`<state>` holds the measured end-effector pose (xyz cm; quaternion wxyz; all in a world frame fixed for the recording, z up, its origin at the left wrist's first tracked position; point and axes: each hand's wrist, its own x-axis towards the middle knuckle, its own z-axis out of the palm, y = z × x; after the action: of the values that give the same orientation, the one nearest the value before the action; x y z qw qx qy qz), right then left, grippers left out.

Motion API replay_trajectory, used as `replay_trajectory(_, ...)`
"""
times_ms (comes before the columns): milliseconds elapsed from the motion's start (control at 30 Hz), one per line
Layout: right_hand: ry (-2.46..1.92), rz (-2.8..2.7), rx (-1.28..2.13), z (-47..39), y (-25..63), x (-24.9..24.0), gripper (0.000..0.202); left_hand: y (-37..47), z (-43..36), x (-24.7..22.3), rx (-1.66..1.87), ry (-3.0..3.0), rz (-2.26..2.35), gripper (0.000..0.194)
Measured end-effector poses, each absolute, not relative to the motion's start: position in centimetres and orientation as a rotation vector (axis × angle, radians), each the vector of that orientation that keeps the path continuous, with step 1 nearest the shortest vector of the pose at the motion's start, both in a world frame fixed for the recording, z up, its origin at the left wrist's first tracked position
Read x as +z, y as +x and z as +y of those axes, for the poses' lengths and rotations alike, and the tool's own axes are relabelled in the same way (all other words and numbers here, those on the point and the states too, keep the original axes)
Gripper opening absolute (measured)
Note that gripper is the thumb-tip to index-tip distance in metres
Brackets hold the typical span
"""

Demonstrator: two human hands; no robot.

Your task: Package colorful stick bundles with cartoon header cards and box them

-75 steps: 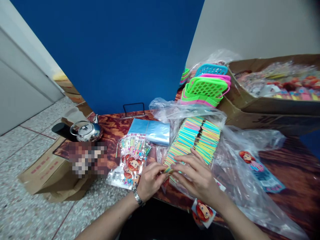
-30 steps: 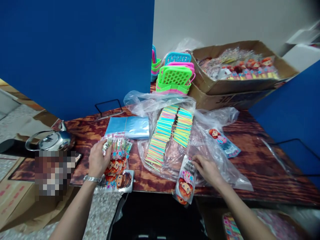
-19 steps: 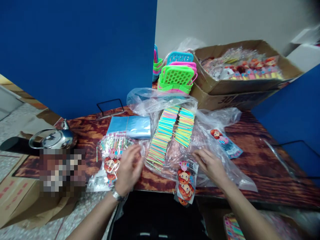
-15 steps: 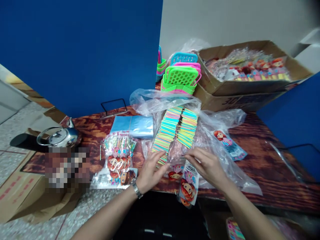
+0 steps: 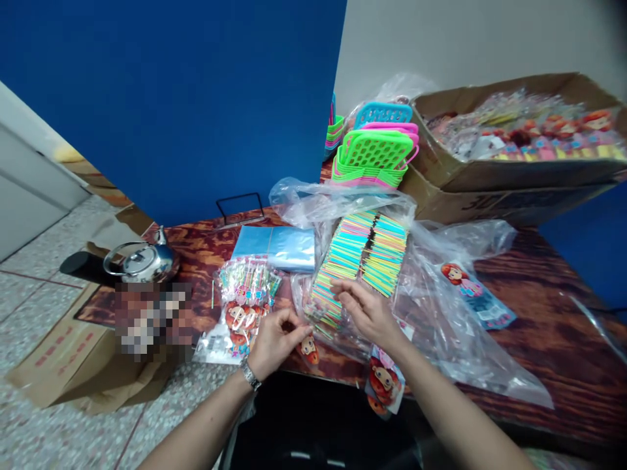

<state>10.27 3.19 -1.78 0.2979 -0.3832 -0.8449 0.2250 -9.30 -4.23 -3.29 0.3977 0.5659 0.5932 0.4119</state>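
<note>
My left hand (image 5: pixel 275 341) is closed in a pinch, thumb against forefinger, on a small clear packet (image 5: pixel 307 349) printed with a red-haired doll. My right hand (image 5: pixel 367 314) hangs over the lower part of the thin coloured sticks (image 5: pixel 345 245). Its fingers are bent with the tips close together; whether a stick is between them is too small to tell. The sticks lie in two rows on a clear plastic bag (image 5: pixel 431 294). Below my right wrist, more doll packets (image 5: pixel 385 382) overhang the table's front edge.
Filled doll packets (image 5: pixel 242 313) lie at left, in front of blue plastic sleeves (image 5: pixel 277 247). A kettle (image 5: pixel 142 261) stands at far left. Behind are stacked plastic baskets (image 5: pixel 377 150) and an open carton (image 5: pixel 519 176) of packets. Another packet (image 5: pixel 470 294) lies at right.
The view has shifted, so things sit farther right. My left hand has left the sticks and drawn back with the doll packet. My right hand has moved from the packets to over the sticks.
</note>
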Motion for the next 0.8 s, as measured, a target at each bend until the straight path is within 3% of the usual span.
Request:
replay_trajectory(133, -1.326, -2.667, 0.08, 3.9, 9.1, -4.7, 0.018, -10.3, -4.7, -3.1, 1.106, 1.305, 1.521, 0.023)
replay_trajectory(233, -1.413, -2.799, -0.065, 3.7, 8.0, -5.7, 0.015, -10.5, -4.7, -3.1, 1.132, 1.235, 1.516, 0.023)
replay_trajectory(500, -1.469, -2.875, -0.054, 3.7, 7.1, -6.2, 0.018, -10.7, -4.7, -3.5, 1.151, 1.174, 1.521, 0.022)
replay_trajectory(800, -1.508, -2.81, 0.185, 4.6, 7.9, -5.5, 0.016, -10.4, -4.7, -3.1, 1.169, 1.176, 1.498, 0.023)
